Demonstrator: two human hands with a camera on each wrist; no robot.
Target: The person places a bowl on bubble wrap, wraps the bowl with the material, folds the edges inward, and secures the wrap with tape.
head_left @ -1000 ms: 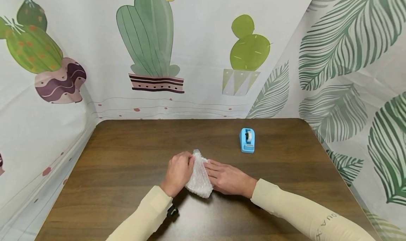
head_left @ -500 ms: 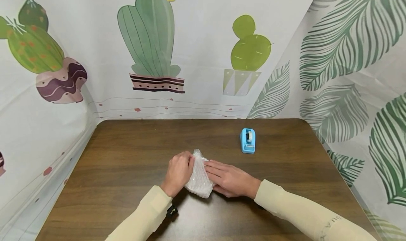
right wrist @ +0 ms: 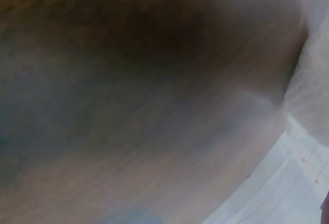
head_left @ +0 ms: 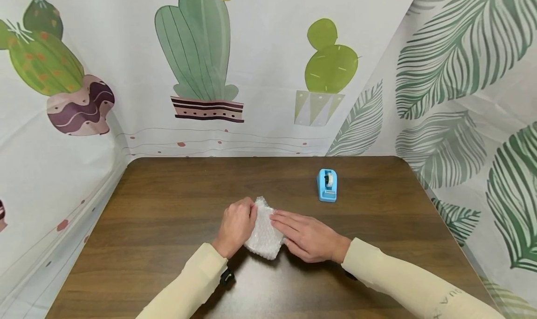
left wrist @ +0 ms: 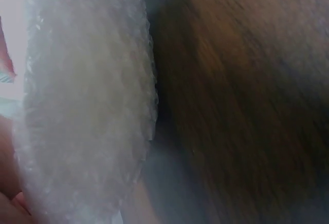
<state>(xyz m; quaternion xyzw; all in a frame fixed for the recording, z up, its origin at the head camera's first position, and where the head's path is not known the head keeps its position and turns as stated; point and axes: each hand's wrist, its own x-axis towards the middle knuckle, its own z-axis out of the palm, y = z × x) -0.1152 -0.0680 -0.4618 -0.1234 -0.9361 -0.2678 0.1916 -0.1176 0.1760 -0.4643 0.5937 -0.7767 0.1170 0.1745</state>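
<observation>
A bundle of clear bubble wrap (head_left: 265, 235) stands between the two hands near the middle of the table; whatever it encloses is hidden. My left hand (head_left: 237, 225) grips its left edge with curled fingers, the thumb side toward the wrap. From the other side, my right hand (head_left: 310, 237) lays nearly straight fingers on the upper right of the wrap. In the left wrist view the bubble wrap (left wrist: 87, 100) fills the left half, with part of a hand behind it. Only a pale edge of the bubble wrap (right wrist: 313, 85) shows in the right wrist view.
A light blue tape dispenser (head_left: 327, 185) with a roll in it stands farther back, right of the hands. The brown wood-grain table (head_left: 168, 193) reaches to a cloth backdrop (head_left: 268, 76) printed with cacti and leaves.
My right hand has slid slightly right and its fingers have drawn back over the wrap, so more of the bundle's face shows. My left hand has kept its grip in place.
</observation>
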